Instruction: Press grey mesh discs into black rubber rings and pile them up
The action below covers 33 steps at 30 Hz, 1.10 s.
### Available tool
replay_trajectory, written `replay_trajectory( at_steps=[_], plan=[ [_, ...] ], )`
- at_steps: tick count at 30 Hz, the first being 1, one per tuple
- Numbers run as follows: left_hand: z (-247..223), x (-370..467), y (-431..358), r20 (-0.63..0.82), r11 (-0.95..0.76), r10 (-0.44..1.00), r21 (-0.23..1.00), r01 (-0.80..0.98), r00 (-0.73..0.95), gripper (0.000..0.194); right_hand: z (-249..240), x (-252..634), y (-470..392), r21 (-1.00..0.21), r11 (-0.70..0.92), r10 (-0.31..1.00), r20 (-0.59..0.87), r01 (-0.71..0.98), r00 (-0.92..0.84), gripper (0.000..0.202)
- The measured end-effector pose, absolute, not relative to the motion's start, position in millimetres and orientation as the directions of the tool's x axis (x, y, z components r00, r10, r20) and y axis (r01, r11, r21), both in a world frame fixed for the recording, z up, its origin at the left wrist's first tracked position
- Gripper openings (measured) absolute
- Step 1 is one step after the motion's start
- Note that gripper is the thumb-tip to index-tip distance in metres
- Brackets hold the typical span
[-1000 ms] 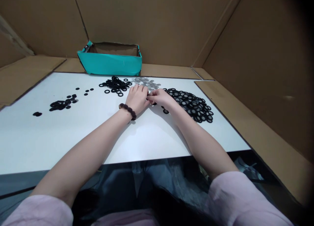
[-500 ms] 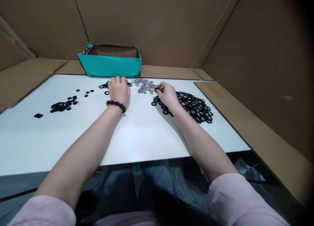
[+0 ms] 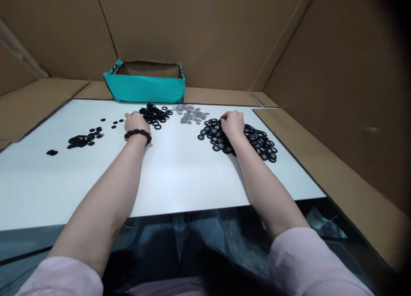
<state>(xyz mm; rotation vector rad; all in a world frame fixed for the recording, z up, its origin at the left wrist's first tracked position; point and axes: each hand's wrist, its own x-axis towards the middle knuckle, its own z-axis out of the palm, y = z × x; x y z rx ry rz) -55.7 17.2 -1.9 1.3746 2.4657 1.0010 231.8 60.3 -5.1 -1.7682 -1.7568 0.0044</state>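
My left hand (image 3: 137, 122), with a dark beaded band at the wrist, is at the left edge of a heap of black rings (image 3: 154, 113); its fingers are bent and what they touch is hidden. My right hand (image 3: 233, 123) has its fingers pinched together over the pile of black rings with grey centres (image 3: 263, 146); anything between the fingertips is too small to tell. Between the hands, farther back, lie loose grey discs (image 3: 191, 115). Small black discs (image 3: 81, 140) are scattered and bunched on the left of the white table (image 3: 180, 171).
A teal box (image 3: 146, 88) with an open top stands behind the table's far edge. Brown cardboard walls (image 3: 208, 34) rise at the back and sides. A cardboard strip (image 3: 308, 163) runs along the table's right edge.
My left hand has moved left, uncovering the heap of black rings. My right hand has moved right, from beside the grey discs to over the ringed pile; the black ring it held no longer shows.
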Motion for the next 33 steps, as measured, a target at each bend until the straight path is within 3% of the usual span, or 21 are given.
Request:
replay_trajectory(
  at_steps=[2,7,12,15,17,21,23,26,33],
  plan=[
    [2,-56,17,0.211,0.333,0.764,0.68,0.653,-0.61,0.008,-5,231,60,-0.435,0.117,0.89,0.444,0.893,0.1,0.015],
    [1,-49,30,0.393,0.075,0.702,0.789,0.61,-0.594,0.007,3,218,50,-0.425,0.245,0.851,0.525,0.871,0.016,0.021],
    [-6,-3,27,0.358,-0.213,0.866,0.895,0.392,-0.349,0.011,8,194,33,-0.442,0.478,0.8,0.576,0.76,-0.168,0.018],
    [-6,31,13,0.321,-0.269,0.924,0.932,0.243,-0.21,0.009,7,181,26,-0.528,0.582,0.804,0.487,0.618,-0.341,0.015],
    [-4,42,6,0.312,-0.275,0.935,0.937,0.214,-0.165,0.008,7,175,23,-0.617,0.567,0.824,0.423,0.546,-0.378,0.016],
    [-1,32,5,0.4,-0.336,0.913,0.851,0.405,-0.082,0.013,8,172,21,-0.707,0.505,0.863,0.394,0.495,-0.316,0.016],
    [-2,14,12,0.505,-0.348,0.859,0.692,0.633,-0.08,0.016,8,172,21,-0.692,0.506,0.862,0.426,0.515,-0.273,0.015],
    [-8,-13,25,0.538,-0.2,0.833,0.511,0.836,-0.129,0.017,7,172,20,-0.678,0.503,0.862,0.441,0.536,-0.251,0.013],
    [-20,-32,42,0.461,-0.078,0.867,0.502,0.861,-0.19,0.017,2,166,21,-0.652,0.543,0.835,0.489,0.53,-0.254,0.008]
  ],
)
